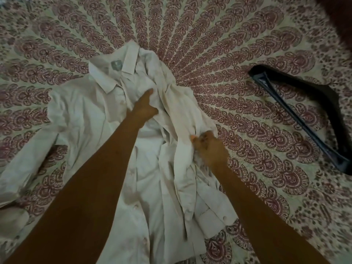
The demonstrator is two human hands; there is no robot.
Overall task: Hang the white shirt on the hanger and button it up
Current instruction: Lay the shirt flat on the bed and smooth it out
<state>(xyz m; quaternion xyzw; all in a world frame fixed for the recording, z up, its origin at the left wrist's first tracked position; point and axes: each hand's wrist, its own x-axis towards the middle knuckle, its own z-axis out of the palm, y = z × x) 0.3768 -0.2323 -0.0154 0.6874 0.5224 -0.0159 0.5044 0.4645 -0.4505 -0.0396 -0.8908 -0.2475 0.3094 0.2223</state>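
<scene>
The white shirt (82,115) lies spread on the patterned bedspread, collar pointing away from me, its front open and its right side bunched in folds. My left hand (143,106) reaches into the chest area below the collar and grips the cloth of the front panel there. My right hand (208,147) pinches a bunched fold of the shirt's right side. The black hanger (302,119) lies flat on the bedspread to the right, apart from the shirt and from both hands.
A bedspread (219,44) printed with a maroon fan pattern covers the whole surface. Something dark (341,18) sits in the top right corner. One sleeve (22,168) of the shirt stretches out to the left.
</scene>
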